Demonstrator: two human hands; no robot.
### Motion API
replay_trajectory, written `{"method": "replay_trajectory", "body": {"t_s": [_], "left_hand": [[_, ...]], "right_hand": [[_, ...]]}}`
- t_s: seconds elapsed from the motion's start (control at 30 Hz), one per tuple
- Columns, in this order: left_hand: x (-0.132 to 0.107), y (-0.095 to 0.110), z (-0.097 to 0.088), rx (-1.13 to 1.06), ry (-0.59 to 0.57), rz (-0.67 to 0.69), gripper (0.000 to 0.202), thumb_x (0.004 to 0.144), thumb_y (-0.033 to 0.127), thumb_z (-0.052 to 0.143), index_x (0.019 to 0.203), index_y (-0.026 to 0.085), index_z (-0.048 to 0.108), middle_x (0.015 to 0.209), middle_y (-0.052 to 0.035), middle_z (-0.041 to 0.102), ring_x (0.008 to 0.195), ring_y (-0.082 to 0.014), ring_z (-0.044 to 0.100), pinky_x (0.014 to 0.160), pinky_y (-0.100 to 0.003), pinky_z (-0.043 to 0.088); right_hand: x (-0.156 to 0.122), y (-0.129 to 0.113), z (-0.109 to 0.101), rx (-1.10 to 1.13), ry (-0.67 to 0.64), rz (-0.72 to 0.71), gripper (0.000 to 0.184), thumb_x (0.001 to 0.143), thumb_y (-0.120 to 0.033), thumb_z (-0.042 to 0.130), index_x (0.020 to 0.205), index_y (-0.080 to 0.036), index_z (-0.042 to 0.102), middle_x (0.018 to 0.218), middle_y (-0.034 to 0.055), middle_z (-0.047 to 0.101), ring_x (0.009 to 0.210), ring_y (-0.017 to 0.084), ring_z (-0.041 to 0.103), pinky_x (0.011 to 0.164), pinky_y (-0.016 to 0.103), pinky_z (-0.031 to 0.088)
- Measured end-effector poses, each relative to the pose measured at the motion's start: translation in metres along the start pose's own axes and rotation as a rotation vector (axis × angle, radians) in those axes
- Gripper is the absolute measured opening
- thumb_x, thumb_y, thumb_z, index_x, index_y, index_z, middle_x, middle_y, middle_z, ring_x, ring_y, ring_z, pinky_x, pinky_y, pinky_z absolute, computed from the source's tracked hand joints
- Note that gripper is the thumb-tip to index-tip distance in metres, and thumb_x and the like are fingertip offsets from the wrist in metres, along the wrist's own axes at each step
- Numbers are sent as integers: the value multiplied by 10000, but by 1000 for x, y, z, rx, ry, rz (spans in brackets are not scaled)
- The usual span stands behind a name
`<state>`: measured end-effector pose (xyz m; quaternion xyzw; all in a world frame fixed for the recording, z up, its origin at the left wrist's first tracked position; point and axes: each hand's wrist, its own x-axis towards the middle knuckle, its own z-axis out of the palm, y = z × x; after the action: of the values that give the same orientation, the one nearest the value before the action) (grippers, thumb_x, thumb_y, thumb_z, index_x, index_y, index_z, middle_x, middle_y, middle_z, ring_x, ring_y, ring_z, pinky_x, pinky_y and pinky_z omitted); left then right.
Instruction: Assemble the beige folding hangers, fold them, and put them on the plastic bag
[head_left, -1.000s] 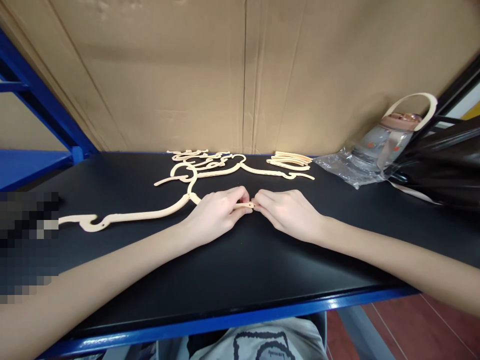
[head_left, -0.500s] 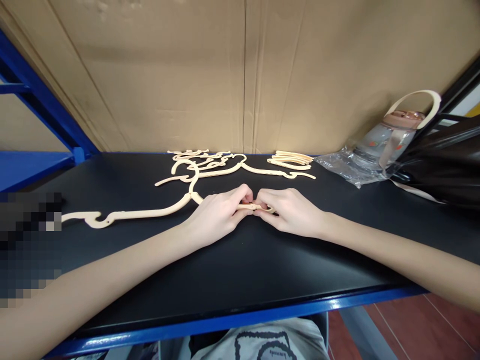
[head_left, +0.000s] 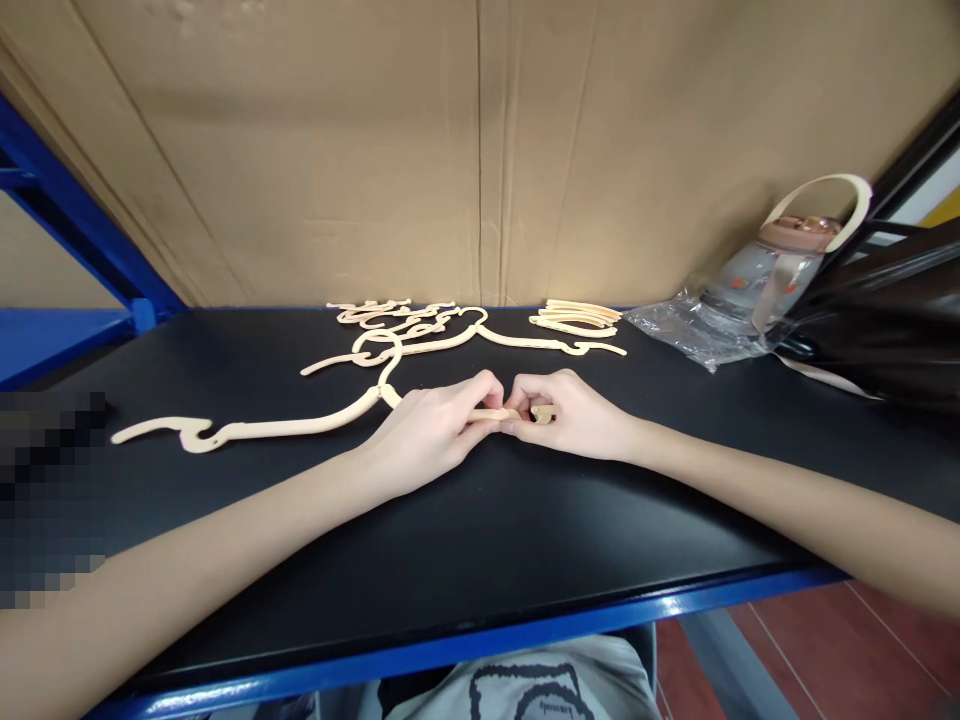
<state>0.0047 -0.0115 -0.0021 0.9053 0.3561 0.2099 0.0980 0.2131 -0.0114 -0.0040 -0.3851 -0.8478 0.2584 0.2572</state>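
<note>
Counter [head_left: 480, 540], black and flat, carries a long, curved cream plastic hanger arm [head_left: 285, 427], its axis running leftward from both hands. Left hand [head_left: 435, 430] pinches its right end; right hand [head_left: 581, 420] grips a small cream plastic piece [head_left: 541, 411] (seemingly touching that end).

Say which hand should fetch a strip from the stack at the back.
Right, probably: the right hand, pinching a small piece, sits nearest the stack; the left hand pins the hanger, farther away.
</note>
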Motion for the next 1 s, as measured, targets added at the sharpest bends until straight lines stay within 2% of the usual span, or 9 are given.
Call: {"method": "replay_trajectory", "body": {"t_s": [0.07, 0.17, 0.37, 0.53, 0.77, 0.9, 1.0], "left_hand": [[0, -1, 0, -13, 7, -1, 140, 955, 372, 486, 932, 236, 461, 723, 71, 593, 553, -111, 557, 529, -223, 360], [1, -1, 0, -21, 6, -19, 139, 948, 372, 501, 950, 236, 469, 743, 68, 593, 559, -108, 550, 526, -229, 369], [2, 1, -2, -74, 37, -32, 162, 915, 338, 544, 1019, 229, 483, 963, -4, 618, 839, -162, 617, 690, -276, 477], [2, 3, -2, -34, 46, -6, 152, 909, 321, 514, 1012, 214, 481, 1006, -36, 604, 907, -192, 601, 751, -329, 493], [1, -1, -5, 118, 64, 24, 226, 944, 358, 467, 1106, 202, 480, 1141, -72, 594, 997, -220, 593, 748, -330, 495], [3, -8, -16, 386, 186, 173, 327, 924, 349, 511, 1189, 160, 494, 1247, -128, 575, 1178, -293, 516, 962, -428, 422], [5, -13, -26, 487, 251, 183, 427, 921, 390, 513, 1271, 148, 473, 1334, -151, 531, 1260, -326, 463, 1053, -468, 342]], "right_hand": [[0, 1, 0, -14, 8, -20, 118, 837, -265, 613, 783, -175, 559, 707, -31, 609, 601, 81, 503, 592, 222, 380], [0, 1, -1, -16, 5, -33, 150, 870, -324, 590, 834, -180, 564, 708, -37, 600, 598, 79, 502, 588, 218, 376], [2, 2, -2, -6, 10, 10, 208, 899, -343, 559, 1021, -181, 606, 658, -58, 574, 554, 73, 475, 568, 209, 345], [1, 2, -1, -60, 16, -15, 205, 857, -383, 624, 932, -193, 622, 659, -63, 559, 577, 74, 483, 583, 209, 345], [0, 2, -1, -129, 71, -13, 140, 887, -336, 580, 884, -198, 602, 629, -71, 555, 553, 72, 480, 564, 207, 321], [0, 9, -5, -231, 156, -81, 126, 866, -324, 578, 894, -201, 577, 624, -78, 490, 528, 66, 456, 562, 202, 322], [2, 15, -10, -251, 212, -120, 127, 831, -301, 601, 907, -204, 569, 655, -71, 463, 553, 72, 449, 572, 203, 329]]}}
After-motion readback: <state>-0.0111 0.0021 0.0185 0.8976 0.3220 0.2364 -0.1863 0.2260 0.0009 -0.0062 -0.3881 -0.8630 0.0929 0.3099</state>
